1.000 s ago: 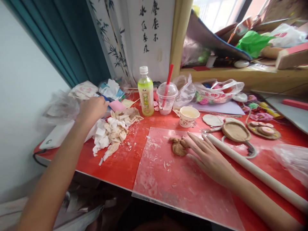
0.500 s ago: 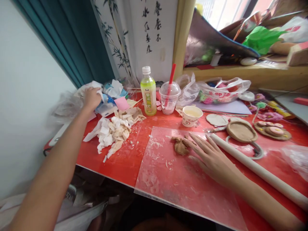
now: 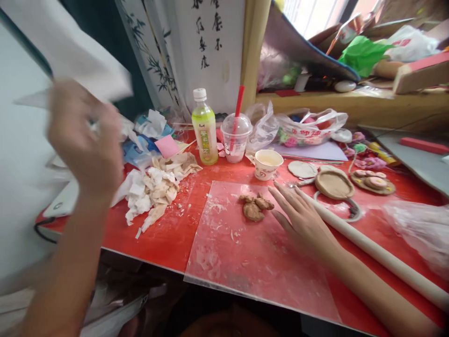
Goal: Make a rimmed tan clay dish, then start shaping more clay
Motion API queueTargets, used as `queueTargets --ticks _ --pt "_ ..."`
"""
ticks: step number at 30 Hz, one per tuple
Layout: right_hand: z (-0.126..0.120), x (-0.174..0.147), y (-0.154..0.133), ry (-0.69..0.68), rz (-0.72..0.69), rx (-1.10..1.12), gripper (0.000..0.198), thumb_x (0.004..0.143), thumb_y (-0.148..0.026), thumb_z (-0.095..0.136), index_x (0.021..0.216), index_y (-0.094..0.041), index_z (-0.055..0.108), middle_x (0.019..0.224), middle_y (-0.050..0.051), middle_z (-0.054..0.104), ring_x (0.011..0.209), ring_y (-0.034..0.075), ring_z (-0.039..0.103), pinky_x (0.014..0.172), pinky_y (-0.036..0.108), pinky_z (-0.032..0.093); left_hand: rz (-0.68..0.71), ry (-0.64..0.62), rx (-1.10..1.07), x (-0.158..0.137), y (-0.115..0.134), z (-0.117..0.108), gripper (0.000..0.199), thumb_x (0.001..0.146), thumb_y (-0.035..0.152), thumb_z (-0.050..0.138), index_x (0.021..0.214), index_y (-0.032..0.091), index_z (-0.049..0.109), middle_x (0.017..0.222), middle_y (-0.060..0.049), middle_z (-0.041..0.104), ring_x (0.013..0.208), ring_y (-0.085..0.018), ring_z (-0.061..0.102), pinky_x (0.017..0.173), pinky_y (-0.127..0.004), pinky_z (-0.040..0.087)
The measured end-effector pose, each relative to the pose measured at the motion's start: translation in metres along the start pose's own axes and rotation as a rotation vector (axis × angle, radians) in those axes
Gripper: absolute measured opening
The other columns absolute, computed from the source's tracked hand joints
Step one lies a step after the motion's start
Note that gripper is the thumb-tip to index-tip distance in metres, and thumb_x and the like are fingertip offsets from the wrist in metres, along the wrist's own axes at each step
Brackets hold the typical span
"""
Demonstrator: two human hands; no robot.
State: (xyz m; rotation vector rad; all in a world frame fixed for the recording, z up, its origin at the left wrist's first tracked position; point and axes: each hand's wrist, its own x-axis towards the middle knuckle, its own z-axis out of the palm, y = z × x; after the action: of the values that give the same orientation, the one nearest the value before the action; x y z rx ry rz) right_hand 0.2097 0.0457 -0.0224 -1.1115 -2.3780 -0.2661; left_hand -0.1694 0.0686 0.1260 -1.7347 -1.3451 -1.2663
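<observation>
My left hand [image 3: 84, 135], smeared by motion, is raised at the left with its fingers closed on a white tissue [image 3: 80, 56] that hangs above and behind it. My right hand [image 3: 298, 213] lies flat, palm down, fingers stretched out, over the right part of a clear plastic sheet [image 3: 224, 262]. Just left of its fingertips sit brown lumps of clay [image 3: 253, 211] on that sheet. A long pale rolling rod [image 3: 372, 248] runs beside the hand and forearm, on their right. Crumpled used tissues [image 3: 154, 187] are heaped on the red table below my left hand.
A green drink bottle [image 3: 204, 133], a lidded cup with a red straw [image 3: 235, 135] and a paper cup of liquid [image 3: 267, 164] stand behind the sheet. Round clay pieces [image 3: 335, 182] lie at the right. Plastic bags [image 3: 312, 128] line the back.
My left hand has risen toward me from the pile at the back left, pulling the white tissue up. My right hand has stayed about where it was beside the clay.
</observation>
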Motion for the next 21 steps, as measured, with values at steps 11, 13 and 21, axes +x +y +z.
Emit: queueTargets --ticks 11,13,21 --pt "-0.007 0.000 -0.005 -0.014 0.040 0.032 0.050 0.095 -0.031 0.037 0.142 -0.014 0.032 0.142 0.015 0.043 0.133 0.026 0.037 0.110 0.051 0.030 0.057 -1.134 -0.366 -0.136 0.151 -0.004 0.038 0.093 0.021 0.041 0.130 0.018 0.042 0.131 -0.010 0.052 0.121 -0.016 0.051 0.101 -0.030 0.046" --pt "-0.008 0.001 -0.005 -0.010 0.038 0.026 0.048 0.095 -0.032 0.037 0.138 -0.010 0.037 0.141 0.016 0.044 0.132 0.028 0.039 0.110 0.051 0.031 0.056 -1.121 -0.269 -0.136 0.148 0.002 0.042 0.092 0.032 0.044 0.130 0.014 0.045 0.140 -0.016 0.042 0.131 -0.024 0.042 0.106 -0.041 0.041" --pt "-0.008 0.000 -0.002 -0.010 0.016 0.013 0.048 0.095 -0.032 0.038 0.136 -0.008 0.039 0.140 0.016 0.045 0.128 0.028 0.043 0.108 0.052 0.032 0.382 -1.093 -0.056 -0.151 0.158 0.018 0.057 0.093 0.049 0.033 0.120 0.005 0.057 0.131 -0.022 0.052 0.129 -0.034 0.042 0.102 -0.047 0.043"
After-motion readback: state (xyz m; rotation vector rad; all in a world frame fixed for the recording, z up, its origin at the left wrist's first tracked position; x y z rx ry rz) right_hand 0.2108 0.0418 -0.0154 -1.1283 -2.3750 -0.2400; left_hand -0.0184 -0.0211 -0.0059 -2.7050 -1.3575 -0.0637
